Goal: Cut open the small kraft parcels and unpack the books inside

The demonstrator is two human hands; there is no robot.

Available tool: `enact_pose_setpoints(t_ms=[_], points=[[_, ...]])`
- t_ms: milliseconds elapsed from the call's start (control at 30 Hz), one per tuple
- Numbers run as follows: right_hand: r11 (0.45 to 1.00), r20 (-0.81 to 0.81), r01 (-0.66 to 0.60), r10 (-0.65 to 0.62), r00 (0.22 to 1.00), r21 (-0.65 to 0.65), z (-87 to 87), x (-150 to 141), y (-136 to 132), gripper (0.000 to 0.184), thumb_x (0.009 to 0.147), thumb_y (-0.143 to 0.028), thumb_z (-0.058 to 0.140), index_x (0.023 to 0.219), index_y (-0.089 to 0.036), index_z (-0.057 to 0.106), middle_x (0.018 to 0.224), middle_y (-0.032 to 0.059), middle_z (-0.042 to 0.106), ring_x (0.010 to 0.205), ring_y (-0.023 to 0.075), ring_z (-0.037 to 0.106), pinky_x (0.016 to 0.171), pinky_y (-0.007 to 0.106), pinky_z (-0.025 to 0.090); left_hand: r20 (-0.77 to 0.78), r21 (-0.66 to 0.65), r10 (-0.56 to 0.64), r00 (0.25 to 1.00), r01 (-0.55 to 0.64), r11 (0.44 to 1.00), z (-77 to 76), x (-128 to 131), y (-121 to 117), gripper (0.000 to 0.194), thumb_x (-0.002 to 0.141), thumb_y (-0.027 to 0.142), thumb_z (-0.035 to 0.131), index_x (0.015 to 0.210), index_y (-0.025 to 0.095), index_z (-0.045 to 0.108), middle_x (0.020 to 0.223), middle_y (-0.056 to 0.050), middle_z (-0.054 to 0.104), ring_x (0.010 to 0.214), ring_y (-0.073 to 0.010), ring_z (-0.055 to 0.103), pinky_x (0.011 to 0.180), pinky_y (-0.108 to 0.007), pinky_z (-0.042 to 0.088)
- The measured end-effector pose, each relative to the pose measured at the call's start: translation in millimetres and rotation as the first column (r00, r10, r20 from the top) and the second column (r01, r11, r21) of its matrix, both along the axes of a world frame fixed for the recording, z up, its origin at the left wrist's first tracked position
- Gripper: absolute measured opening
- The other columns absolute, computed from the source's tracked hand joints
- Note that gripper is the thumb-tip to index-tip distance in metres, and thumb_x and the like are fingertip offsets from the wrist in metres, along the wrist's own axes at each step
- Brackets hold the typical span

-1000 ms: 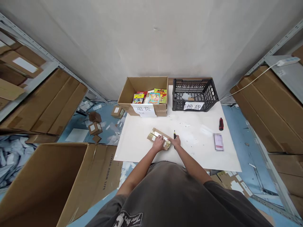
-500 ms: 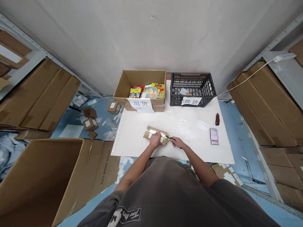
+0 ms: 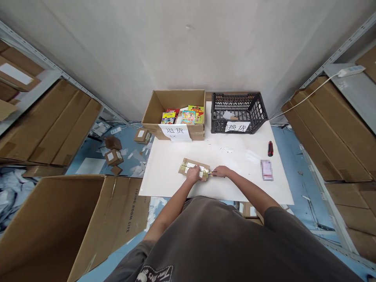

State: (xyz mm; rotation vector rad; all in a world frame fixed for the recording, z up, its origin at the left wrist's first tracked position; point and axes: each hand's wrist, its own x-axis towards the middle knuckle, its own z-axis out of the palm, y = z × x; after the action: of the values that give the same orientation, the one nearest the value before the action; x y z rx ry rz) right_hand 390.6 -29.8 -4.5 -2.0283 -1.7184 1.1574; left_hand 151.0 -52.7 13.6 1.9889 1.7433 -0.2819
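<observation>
A small flat cardboard parcel (image 3: 189,166) wrapped in shiny tape lies on the white table (image 3: 235,156) in front of me. My left hand (image 3: 194,174) presses down on its near edge. My right hand (image 3: 222,171) grips a small yellow-and-black box cutter (image 3: 212,173) whose tip lies level against the parcel's right end.
At the back of the table stand an open cardboard box (image 3: 176,113) with colourful books and a black plastic crate (image 3: 238,111), both with paper labels. A red-and-black tool (image 3: 270,148) and a pink card (image 3: 266,170) lie at the right. A large open carton (image 3: 58,223) stands on the floor at my left.
My right hand has tipped the cutter from upright beside the parcel to level, with its tip brought against the parcel's right end. The left hand has stayed on the parcel.
</observation>
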Motion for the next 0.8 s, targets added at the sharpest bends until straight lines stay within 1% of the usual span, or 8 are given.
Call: enact_pose_setpoints(t_ms=[67,133,233,333,467,567,667,800], points=[[0.991,-0.012,-0.092,0.091,0.996,-0.098,3.0,5,-1,0.036,0.095,-0.049,0.068,0.103,-0.014,0.072,0.099,0.0057,0.072,0.088,0.0234,0.070,0.080,0.035,0.057,0.015,0.009,-0.009,1.000,0.009,1.000,2.9,-1,-3,0.075,0.057,0.047,0.094,0.117,0.022,0.057,0.117,-0.011,0.070,0.104,-0.0312,0.070,0.088,-0.035,0.050],[0.937,-0.056,-0.252,0.246,0.968,-0.242,4.4,12,-8,0.043,0.092,-0.057,0.068,0.081,-0.016,0.071,0.067,0.0023,0.067,0.064,0.0191,0.067,0.066,0.028,0.051,0.040,0.027,-0.029,0.999,0.028,0.999,5.7,-4,-5,0.075,0.061,0.046,0.093,0.123,0.022,0.057,0.121,-0.011,0.069,0.109,-0.0306,0.068,0.092,-0.035,0.050],[0.875,-0.141,-0.352,0.323,0.936,-0.333,2.0,21,-31,0.052,0.097,-0.066,0.050,0.079,-0.020,0.066,0.051,-0.0031,0.056,0.046,0.0151,0.058,0.055,0.026,0.042,0.112,0.089,-0.060,0.992,0.050,0.995,5.2,-16,-2,0.064,0.078,0.048,0.082,0.132,0.026,0.055,0.126,-0.009,0.069,0.120,-0.0288,0.064,0.100,-0.037,0.047],[0.928,-0.149,-0.199,0.159,0.976,-0.316,-1.5,22,-60,0.057,0.099,-0.071,0.036,0.088,-0.022,0.063,0.056,-0.0040,0.057,0.046,0.0147,0.056,0.054,0.024,0.040,0.125,0.166,-0.081,0.989,0.060,0.984,-4.0,-29,10,0.072,0.080,0.051,0.078,0.144,0.030,0.051,0.146,-0.011,0.059,0.143,-0.0340,0.045,0.116,-0.046,0.035],[0.967,-0.080,-0.093,0.076,0.994,-0.236,3.5,11,-79,0.056,0.102,-0.069,0.029,0.090,-0.025,0.060,0.071,-0.0001,0.065,0.067,0.0196,0.064,0.062,0.026,0.042,0.069,0.112,-0.088,0.994,0.080,0.990,-21.8,-37,26,0.101,0.070,0.063,0.082,0.156,0.032,0.039,0.164,-0.013,0.038,0.157,-0.0402,0.016,0.123,-0.059,0.019],[0.979,-0.007,-0.106,0.107,0.994,-0.174,10.8,0,-79,0.050,0.107,-0.055,0.021,0.098,-0.026,0.060,0.085,0.0022,0.069,0.082,0.0221,0.066,0.069,0.027,0.042,0.062,0.136,-0.103,0.993,0.094,0.986,-30.5,-39,27,0.087,0.080,0.065,0.073,0.155,0.033,0.042,0.162,-0.012,0.043,0.157,-0.0384,0.019,0.123,-0.057,0.020],[0.966,0.008,-0.229,0.232,0.973,-0.120,14.1,-10,-77,0.044,0.109,-0.043,0.022,0.107,-0.026,0.062,0.097,0.0037,0.070,0.092,0.0218,0.065,0.075,0.028,0.042,0.083,0.252,-0.127,0.988,0.102,0.962,-35.6,-41,19,0.076,0.087,0.066,0.064,0.153,0.033,0.047,0.160,-0.010,0.047,0.156,-0.0379,0.023,0.123,-0.055,0.023],[0.947,0.077,-0.314,0.319,0.945,-0.074,13.2,-19,-81,0.037,0.108,-0.043,0.032,0.123,-0.025,0.061,0.112,0.0058,0.068,0.104,0.0219,0.063,0.081,0.027,0.040,0.109,0.374,-0.096,0.989,0.049,0.926,-43.4,-41,9,0.063,0.094,0.062,0.056,0.149,0.033,0.053,0.157,-0.008,0.051,0.154,-0.0370,0.027,0.122,-0.054,0.026]])
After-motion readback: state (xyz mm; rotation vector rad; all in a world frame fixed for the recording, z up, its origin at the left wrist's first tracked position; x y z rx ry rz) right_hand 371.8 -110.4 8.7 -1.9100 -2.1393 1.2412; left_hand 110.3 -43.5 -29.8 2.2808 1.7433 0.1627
